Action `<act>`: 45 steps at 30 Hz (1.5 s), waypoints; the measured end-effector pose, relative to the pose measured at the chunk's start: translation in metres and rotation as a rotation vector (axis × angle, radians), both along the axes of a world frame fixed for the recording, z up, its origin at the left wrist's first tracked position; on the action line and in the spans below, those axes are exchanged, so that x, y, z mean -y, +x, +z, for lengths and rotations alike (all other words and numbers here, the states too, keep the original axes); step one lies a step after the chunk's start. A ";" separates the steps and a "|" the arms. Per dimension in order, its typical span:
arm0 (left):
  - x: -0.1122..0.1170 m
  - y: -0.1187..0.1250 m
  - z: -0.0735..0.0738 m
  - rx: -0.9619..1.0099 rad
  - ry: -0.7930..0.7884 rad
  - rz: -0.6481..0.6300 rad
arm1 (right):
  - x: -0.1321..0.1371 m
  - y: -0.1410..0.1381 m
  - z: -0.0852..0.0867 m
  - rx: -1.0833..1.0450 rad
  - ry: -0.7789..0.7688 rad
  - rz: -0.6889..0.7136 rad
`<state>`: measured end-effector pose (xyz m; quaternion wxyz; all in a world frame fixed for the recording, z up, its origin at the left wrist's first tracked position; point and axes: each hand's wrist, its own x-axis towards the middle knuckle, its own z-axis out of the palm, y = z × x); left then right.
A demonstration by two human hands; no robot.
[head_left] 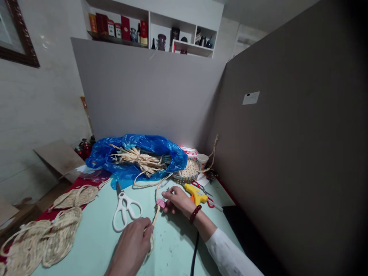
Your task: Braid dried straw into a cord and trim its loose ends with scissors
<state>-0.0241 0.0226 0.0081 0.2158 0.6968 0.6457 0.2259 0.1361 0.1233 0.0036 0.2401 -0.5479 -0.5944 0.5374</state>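
My left hand [132, 245] is closed around a straw braid [156, 218] near the table's front edge. My right hand [176, 199], with a dark red bead bracelet on the wrist, pinches a small pink binder clip [161, 202] against the same braid a little farther back. The braid runs from my left hand up toward a bundle of dry straw [140, 160]. White-handled scissors [125, 209] lie just left of both hands on the pale green mat [97, 237].
A blue plastic bag [115, 155] holds the straw at the back. A yellow glue gun [196, 193], red scissors [205, 191], a woven tray [188, 170] and a paper cup [202, 159] lie right. Coiled braided straw pieces [43, 237] lie left. Grey partition walls [287, 153] enclose the back and right.
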 end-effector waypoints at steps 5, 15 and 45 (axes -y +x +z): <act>0.000 0.000 -0.001 -0.031 0.013 -0.005 | 0.002 -0.004 -0.004 -0.043 0.023 -0.032; 0.001 0.002 0.000 -0.117 -0.018 -0.056 | -0.006 0.002 -0.003 -0.003 0.027 0.024; -0.023 -0.004 0.024 -0.396 -0.020 0.013 | -0.023 0.031 -0.006 -0.563 -0.117 0.167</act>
